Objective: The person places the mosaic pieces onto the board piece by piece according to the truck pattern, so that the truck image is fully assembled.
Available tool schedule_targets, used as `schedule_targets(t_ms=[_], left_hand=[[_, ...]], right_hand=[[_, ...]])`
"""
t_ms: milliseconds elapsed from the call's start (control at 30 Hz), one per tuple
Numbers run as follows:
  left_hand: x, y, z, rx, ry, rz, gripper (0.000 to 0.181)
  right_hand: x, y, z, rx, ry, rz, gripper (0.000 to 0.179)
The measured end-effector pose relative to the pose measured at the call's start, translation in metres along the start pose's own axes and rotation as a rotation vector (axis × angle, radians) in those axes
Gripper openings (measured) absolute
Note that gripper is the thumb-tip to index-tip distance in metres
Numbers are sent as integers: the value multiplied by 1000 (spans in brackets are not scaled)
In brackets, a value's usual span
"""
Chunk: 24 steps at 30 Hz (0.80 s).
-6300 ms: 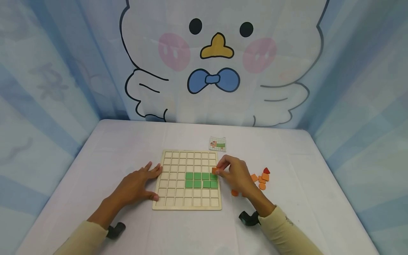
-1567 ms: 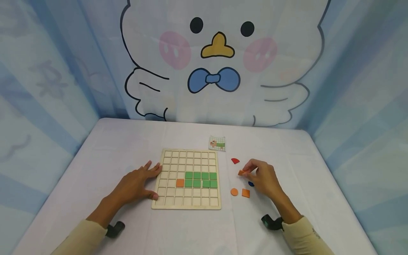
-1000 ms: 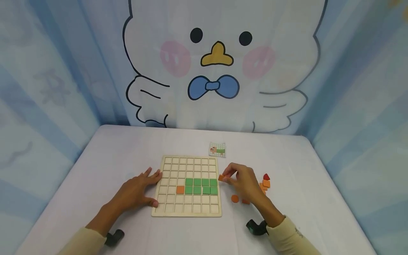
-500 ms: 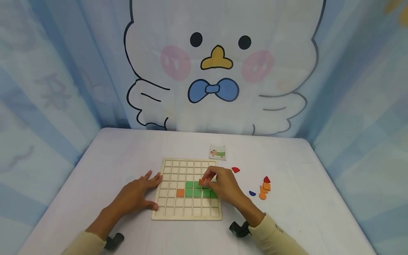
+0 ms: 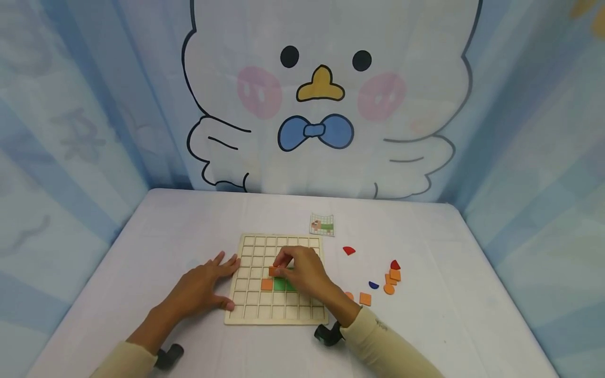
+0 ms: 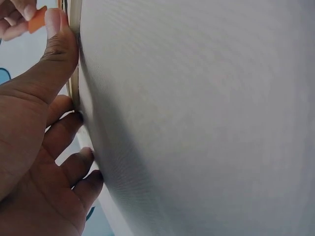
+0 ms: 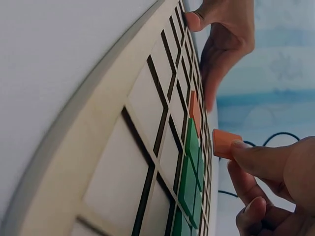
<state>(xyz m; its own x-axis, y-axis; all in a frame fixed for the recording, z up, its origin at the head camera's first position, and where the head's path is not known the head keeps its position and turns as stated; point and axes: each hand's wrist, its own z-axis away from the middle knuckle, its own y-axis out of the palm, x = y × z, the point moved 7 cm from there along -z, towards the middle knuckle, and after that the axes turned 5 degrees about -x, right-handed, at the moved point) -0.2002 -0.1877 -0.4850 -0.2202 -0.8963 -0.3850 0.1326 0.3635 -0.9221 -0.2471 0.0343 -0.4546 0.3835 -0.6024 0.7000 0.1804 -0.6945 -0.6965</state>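
Observation:
A wooden grid board (image 5: 251,313) lies on the white table, with green square tiles (image 5: 280,284) in two rows and one orange square tile (image 5: 267,284) set in its cells. Over the board, my right hand (image 5: 304,270) pinches another orange square tile (image 7: 225,143) between thumb and fingers. In the right wrist view that tile is held off the board surface, close to the set orange tile. My left hand (image 5: 200,283) rests at the board's left edge, fingers spread and thumb (image 6: 55,54) touching the side. The right hand hides part of the green rows.
Right of the board lie a red quarter-round piece (image 5: 348,251), a blue half-round piece (image 5: 374,285) and a loose orange square (image 5: 365,299). Farther right is a small cluster of orange pieces (image 5: 395,275) with a red piece (image 5: 395,264). A picture card (image 5: 322,224) lies behind the board.
An orange tile was set left of the lower green row. My right hand then took another orange tile from the right and carried it left over the board. The left hand stayed put.

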Motion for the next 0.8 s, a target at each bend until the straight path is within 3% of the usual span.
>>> schedule_targets(t_ms=[267,800], left_hand=[[-1,-1,1,-3,7,13,112],[-2,-2,2,-8,14,7,111]], right_hand=[[2,12,-9,-3,6,32,11],[1,20,-9,12,27,121,8]])
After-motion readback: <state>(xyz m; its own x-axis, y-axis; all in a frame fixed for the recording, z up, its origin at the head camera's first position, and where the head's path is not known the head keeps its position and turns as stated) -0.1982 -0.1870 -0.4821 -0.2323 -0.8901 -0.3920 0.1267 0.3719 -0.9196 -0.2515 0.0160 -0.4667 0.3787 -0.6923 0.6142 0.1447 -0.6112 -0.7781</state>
